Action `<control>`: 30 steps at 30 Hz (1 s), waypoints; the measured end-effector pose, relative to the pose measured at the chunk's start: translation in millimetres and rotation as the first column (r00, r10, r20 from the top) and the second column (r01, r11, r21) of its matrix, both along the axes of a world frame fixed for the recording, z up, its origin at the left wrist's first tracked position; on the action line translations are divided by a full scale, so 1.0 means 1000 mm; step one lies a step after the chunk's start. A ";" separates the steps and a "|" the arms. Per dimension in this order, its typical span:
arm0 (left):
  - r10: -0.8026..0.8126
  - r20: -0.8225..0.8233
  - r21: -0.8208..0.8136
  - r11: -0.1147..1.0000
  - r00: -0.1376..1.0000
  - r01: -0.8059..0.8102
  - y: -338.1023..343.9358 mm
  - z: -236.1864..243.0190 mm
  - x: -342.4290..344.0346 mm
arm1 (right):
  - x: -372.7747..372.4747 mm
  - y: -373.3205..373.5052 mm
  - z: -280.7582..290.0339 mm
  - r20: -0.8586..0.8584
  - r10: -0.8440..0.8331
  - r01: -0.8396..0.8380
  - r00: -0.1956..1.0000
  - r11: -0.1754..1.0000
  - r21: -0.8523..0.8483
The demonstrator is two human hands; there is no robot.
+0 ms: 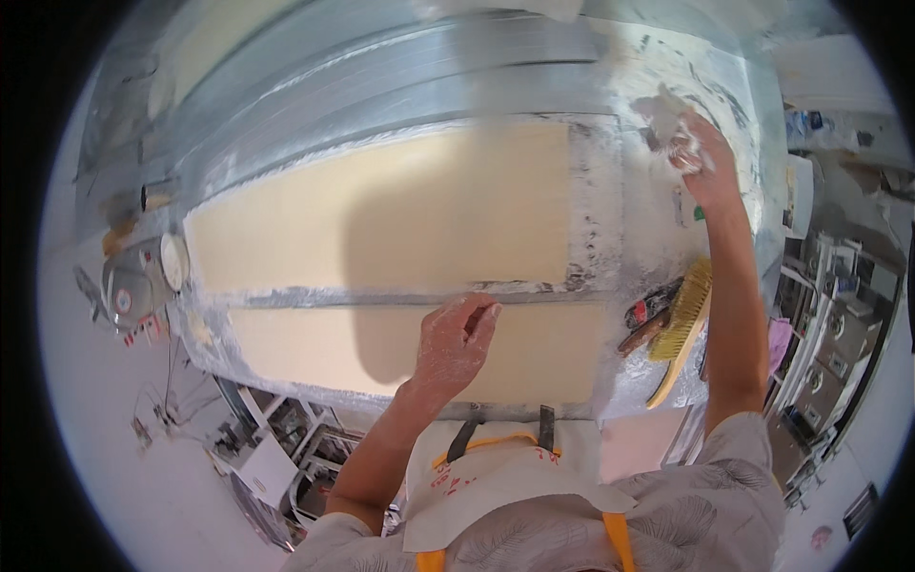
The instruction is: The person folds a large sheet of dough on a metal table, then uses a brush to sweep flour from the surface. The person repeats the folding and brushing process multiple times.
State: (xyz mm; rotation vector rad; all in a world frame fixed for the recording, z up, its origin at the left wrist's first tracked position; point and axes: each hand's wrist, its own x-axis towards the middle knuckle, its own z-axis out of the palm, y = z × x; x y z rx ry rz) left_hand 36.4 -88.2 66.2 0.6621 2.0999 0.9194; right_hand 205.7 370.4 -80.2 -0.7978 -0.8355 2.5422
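Two wide sheets of pale rolled dough lie on a floured work surface, a larger far sheet (286, 224) and a narrower near sheet (315, 334). Above the near sheet, by the strip between the two, is my left hand (452, 343). Its fingers are loosely curled toward the thumb, and no object shows in them. My right hand (707, 160) reaches to the far right, into white flour (686, 71) spread over that corner. Its fingers are bent and caked with flour, and white powder shows at the fingertips, partly blurred.
A yellow-bristled brush (688, 310) with a curved wooden handle lies right of the near sheet. Beside it are a brown-handled tool (644, 334) and a dark and red object (648, 303). A scale-like device (133, 286) stands at the left, metal shelving (829, 334) at the right.
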 end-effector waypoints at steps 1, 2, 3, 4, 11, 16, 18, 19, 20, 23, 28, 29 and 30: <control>0.019 0.055 -0.038 0.999 0.998 -0.017 -0.013 -0.001 0.003 | -0.010 -0.018 0.023 -0.042 -0.019 0.016 0.999 0.998 -0.064; 0.038 0.114 -0.072 0.997 0.993 -0.029 -0.029 -0.005 0.008 | -0.026 -0.044 0.046 -0.077 -0.043 0.033 0.996 0.991 -0.127; 0.041 0.177 -0.095 0.995 0.983 -0.025 -0.039 -0.007 0.011 | -0.040 -0.064 0.059 -0.048 -0.016 0.010 0.999 0.991 -0.133; 0.037 0.199 -0.097 0.995 0.979 -0.018 -0.047 -0.007 0.015 | -0.056 -0.084 0.069 -0.022 0.015 -0.018 1.000 0.989 -0.144; 0.114 0.291 -0.143 0.987 0.950 -0.074 -0.131 -0.006 0.029 | -0.174 -0.186 0.126 0.449 0.403 -0.580 0.797 0.718 0.385; 0.208 0.322 -0.138 0.975 0.924 -0.172 -0.198 -0.008 0.016 | -0.237 -0.241 0.127 0.545 0.234 -0.586 0.805 0.455 0.670; 0.187 0.339 -0.141 0.979 0.922 -0.147 -0.217 -0.001 -0.002 | -0.266 -0.259 0.116 0.550 0.186 -0.575 0.814 0.387 0.721; 0.187 0.328 -0.125 0.980 0.926 -0.153 -0.232 -0.004 -0.010 | -0.284 -0.280 0.124 0.549 0.173 -0.572 0.818 0.346 0.744; 0.185 0.317 -0.109 0.981 0.930 -0.159 -0.247 -0.008 -0.018 | -0.300 -0.300 0.133 0.577 0.281 -0.640 0.767 0.381 0.667; 0.176 0.336 -0.009 0.983 0.925 -0.184 -0.291 -0.019 -0.049 | -0.354 -0.357 0.145 0.620 0.362 -0.718 0.696 0.353 0.600; 0.179 0.321 0.055 0.977 0.930 -0.207 -0.370 -0.017 -0.118 | -0.449 -0.449 0.137 0.661 0.384 -0.753 0.645 0.170 0.636; 0.191 0.318 0.044 0.976 0.929 -0.215 -0.387 -0.015 -0.132 | -0.467 -0.460 0.127 0.653 0.322 -0.716 0.685 0.134 0.685; 0.203 0.315 0.033 0.974 0.927 -0.224 -0.402 -0.014 -0.144 | -0.485 -0.471 0.117 0.638 0.261 -0.677 0.724 0.094 0.730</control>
